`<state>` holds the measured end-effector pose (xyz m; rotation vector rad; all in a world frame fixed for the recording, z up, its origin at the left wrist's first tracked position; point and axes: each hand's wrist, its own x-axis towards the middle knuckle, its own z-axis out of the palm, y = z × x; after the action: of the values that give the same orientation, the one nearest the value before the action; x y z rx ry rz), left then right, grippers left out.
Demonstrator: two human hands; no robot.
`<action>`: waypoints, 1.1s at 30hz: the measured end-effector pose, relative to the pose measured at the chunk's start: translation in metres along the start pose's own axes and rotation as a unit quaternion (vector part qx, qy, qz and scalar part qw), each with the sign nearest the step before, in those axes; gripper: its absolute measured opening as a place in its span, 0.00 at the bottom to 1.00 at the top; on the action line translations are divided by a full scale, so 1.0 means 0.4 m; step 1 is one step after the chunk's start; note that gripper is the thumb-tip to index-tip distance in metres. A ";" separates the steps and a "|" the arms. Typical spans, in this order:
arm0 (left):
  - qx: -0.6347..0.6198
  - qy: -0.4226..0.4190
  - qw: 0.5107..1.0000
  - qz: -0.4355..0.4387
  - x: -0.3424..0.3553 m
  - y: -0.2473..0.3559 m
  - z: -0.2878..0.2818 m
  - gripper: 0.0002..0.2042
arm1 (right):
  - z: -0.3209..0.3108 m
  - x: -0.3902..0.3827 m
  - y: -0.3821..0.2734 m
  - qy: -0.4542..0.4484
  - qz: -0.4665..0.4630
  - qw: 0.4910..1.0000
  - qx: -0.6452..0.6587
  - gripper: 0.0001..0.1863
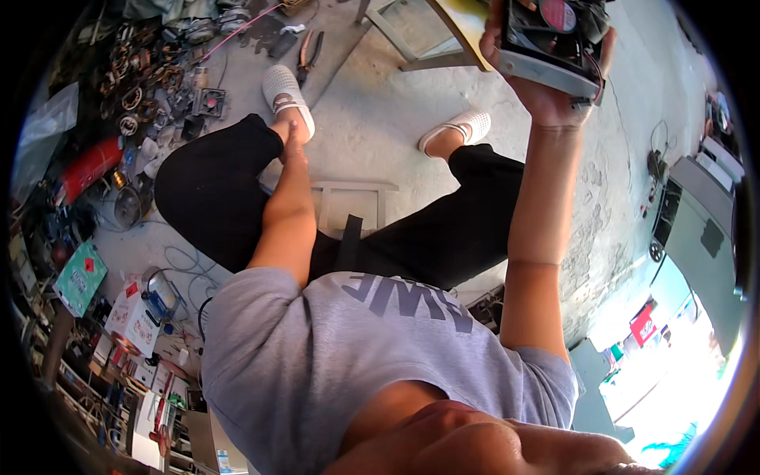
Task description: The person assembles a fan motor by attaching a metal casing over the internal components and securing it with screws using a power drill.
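Note:
Held up at the top right is a metal-cased fan unit (546, 39), with a black fan, a round reddish label at its hub and wires at its right side. My right hand (554, 101) supports it from below, its fingers and thumb wrapped round the two sides. Down by my left shoe (283, 99), my left hand (293, 136) is at the ankle; its fingers are too small and partly hidden to make out. Just beyond that shoe, pliers (309, 55) with orange-and-black handles lie on the floor.
Scrap parts (134, 71) cover the floor at the far left, near a red cylinder (89, 170). A yellow-topped stool (463, 28) stands ahead. Between my legs is a grey frame (352, 190). Cables (190, 265) and a white box (134, 317) lie left; a greenish-grey cabinet (697, 222) stands right.

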<state>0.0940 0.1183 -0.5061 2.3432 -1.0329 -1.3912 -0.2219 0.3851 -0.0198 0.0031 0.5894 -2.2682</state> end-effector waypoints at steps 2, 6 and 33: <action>0.031 -0.011 0.999 -0.011 -0.002 0.016 -0.009 0.16 | 0.013 -0.005 0.004 -0.021 -0.006 1.000 0.011 0.48; 0.109 -0.049 0.992 -0.032 0.012 0.019 -0.051 0.14 | 0.004 -0.006 -0.005 -0.007 -0.011 1.000 0.019 0.47; 0.690 -0.267 0.542 0.399 -0.380 0.145 0.296 0.16 | 0.020 -0.065 -0.036 -0.002 -0.050 0.997 0.060 0.57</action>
<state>-0.0775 0.1960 -0.4354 1.0499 -3.7297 -0.7850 -0.2124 0.4082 -0.0019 0.0295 0.4602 -2.3974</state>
